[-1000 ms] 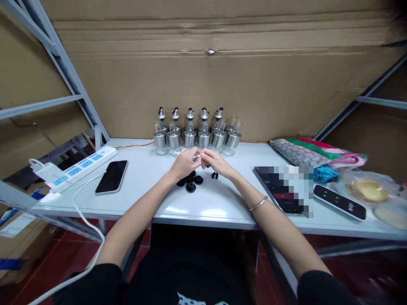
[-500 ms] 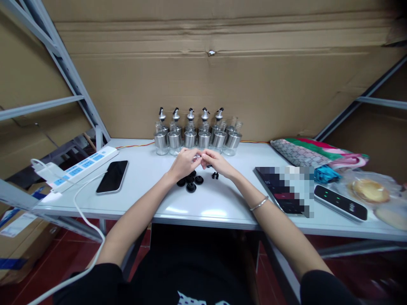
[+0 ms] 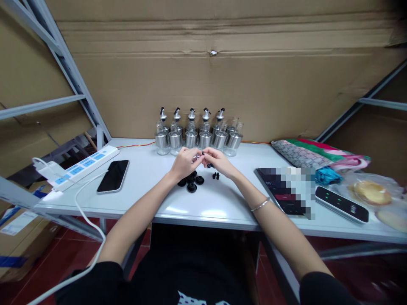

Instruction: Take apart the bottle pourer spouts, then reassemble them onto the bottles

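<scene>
My left hand [image 3: 186,164] is closed around a small silver piece [image 3: 196,157], which looks like a bottle pourer spout; most of it is hidden by the fingers. My right hand [image 3: 219,162] pinches a small black piece [image 3: 202,153] against its end, so the fingertips of both hands meet. Beneath the hands, several black ribbed stoppers [image 3: 191,187] lie on the white table [image 3: 146,178]. Several tiny black pieces [image 3: 216,176] sit just right of them. Another dark part [image 3: 210,165] shows under the right fingers.
Behind my hands stand glass bottles with steel sleeves [image 3: 191,139], the back row topped with pourers [image 3: 191,112]. At left are a phone [image 3: 113,176] and a power strip [image 3: 85,167]. At right lie a tablet [image 3: 280,195], a black-and-white device [image 3: 341,204] and a patterned bag [image 3: 305,153].
The fingertips have shifted slightly, and the small black piece now shows between them. Both hands stay in nearly the same place. The whole view has moved a little.
</scene>
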The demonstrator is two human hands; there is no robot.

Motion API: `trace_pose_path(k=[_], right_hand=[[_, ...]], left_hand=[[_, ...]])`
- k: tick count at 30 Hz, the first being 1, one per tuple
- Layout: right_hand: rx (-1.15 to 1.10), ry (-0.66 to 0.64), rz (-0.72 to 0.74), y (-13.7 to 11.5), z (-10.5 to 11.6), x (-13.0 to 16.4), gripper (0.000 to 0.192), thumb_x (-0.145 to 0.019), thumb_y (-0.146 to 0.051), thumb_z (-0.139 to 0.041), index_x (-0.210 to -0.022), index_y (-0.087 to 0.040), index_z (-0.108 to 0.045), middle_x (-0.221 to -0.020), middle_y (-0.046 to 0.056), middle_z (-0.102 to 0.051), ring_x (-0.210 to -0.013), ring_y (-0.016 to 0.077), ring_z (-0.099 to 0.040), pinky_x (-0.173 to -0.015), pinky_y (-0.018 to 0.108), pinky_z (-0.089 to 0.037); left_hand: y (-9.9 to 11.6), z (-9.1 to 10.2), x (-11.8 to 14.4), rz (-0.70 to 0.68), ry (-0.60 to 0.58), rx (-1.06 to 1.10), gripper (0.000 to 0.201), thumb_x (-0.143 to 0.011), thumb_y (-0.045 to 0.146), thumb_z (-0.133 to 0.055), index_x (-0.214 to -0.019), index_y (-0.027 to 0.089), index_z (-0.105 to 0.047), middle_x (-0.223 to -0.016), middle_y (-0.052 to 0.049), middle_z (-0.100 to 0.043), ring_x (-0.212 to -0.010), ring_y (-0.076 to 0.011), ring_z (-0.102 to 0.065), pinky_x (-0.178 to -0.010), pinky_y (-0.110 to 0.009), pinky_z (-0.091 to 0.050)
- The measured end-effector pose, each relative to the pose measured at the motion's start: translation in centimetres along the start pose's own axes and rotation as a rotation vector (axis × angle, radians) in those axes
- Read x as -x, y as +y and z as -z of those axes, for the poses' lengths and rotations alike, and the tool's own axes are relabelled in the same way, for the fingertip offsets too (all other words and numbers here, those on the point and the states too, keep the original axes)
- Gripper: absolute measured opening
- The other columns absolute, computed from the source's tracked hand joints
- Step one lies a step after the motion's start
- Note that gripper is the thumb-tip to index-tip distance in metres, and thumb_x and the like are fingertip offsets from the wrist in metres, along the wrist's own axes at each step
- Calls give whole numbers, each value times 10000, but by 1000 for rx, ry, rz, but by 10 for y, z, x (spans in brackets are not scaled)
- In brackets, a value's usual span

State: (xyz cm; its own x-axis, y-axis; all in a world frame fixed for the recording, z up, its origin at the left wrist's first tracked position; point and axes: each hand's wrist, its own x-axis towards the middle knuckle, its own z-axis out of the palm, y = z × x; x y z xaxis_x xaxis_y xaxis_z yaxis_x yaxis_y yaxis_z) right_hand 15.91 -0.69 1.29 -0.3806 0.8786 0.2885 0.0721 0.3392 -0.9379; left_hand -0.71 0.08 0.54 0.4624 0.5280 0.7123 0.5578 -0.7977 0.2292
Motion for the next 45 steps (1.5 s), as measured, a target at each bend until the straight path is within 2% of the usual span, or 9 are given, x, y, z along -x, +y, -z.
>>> trace_pose_path(k=[10,16,23,25,28,31,36,40,45], right_hand=[[271,-17,24,4,2,4,131,-825,-282,-448,-765,-178,-502,-656,-19,-558,-606,101,-523,-645,246,-423],[369,-10,30,2,3,4,341,-872,-437,-402,-691,-170,-512,-613,-6,-558,-582,106,-519,-631,247,-409],[374,58,-50,1,13,1,259,-785,-434,-515,-757,-178,-536,-659,26,-616,-612,142,-578,-636,263,-452],[487,97,-86,-3,19,1,207,-761,-382,-540,-747,-175,-538,-651,29,-621,-620,152,-579,-634,260,-442],[801,116,-123,-8,31,3,171,-795,-266,-441,-670,-171,-510,-613,28,-591,-612,144,-531,-623,250,-394],[971,12,-274,-7,42,4,270,-817,-205,-354,-582,-169,-482,-584,36,-558,-584,137,-483,-601,252,-365],[849,-157,-645,4,51,7,334,-841,-282,-409,-536,-163,-478,-504,23,-489,-451,119,-438,-517,260,-386],[963,-239,-633,8,48,7,356,-839,-324,-448,-529,-164,-521,-508,36,-522,-470,136,-464,-525,273,-384],[1071,-277,-531,9,44,6,263,-811,-325,-488,-636,-169,-605,-681,66,-635,-624,176,-542,-584,275,-381]], left_hand=[[-1,1,-1,73,-146,-41,159,-891,268,-452,-795,183,-546,-787,8,-670,-693,-138,-562,-771,-299,-344],[-1,2,0,43,-210,-34,179,-886,258,-430,-760,181,-532,-742,10,-643,-679,-134,-562,-774,-299,-348],[0,4,0,82,-159,-16,122,-850,244,-447,-910,187,-537,-748,6,-640,-699,-154,-578,-779,-300,-368],[1,5,-1,100,-142,-14,141,-831,208,-440,-943,184,-523,-719,10,-620,-690,-155,-575,-769,-294,-375],[1,5,-1,112,-141,-17,155,-828,188,-426,-954,182,-516,-689,16,-596,-669,-153,-567,-758,-288,-378],[0,4,-1,117,-157,-24,160,-837,198,-427,-963,181,-524,-682,18,-595,-656,-150,-563,-750,-287,-377],[0,4,0,112,-176,-44,151,-841,204,-436,-938,179,-549,-691,12,-613,-667,-151,-568,-754,-290,-377],[0,3,0,114,-183,-46,149,-842,203,-437,-918,179,-562,-719,4,-631,-676,-151,-574,-763,-296,-380],[0,4,-1,112,-185,-46,143,-845,205,-435,-891,182,-569,-722,0,-639,-689,-154,-580,-763,-297,-383]])
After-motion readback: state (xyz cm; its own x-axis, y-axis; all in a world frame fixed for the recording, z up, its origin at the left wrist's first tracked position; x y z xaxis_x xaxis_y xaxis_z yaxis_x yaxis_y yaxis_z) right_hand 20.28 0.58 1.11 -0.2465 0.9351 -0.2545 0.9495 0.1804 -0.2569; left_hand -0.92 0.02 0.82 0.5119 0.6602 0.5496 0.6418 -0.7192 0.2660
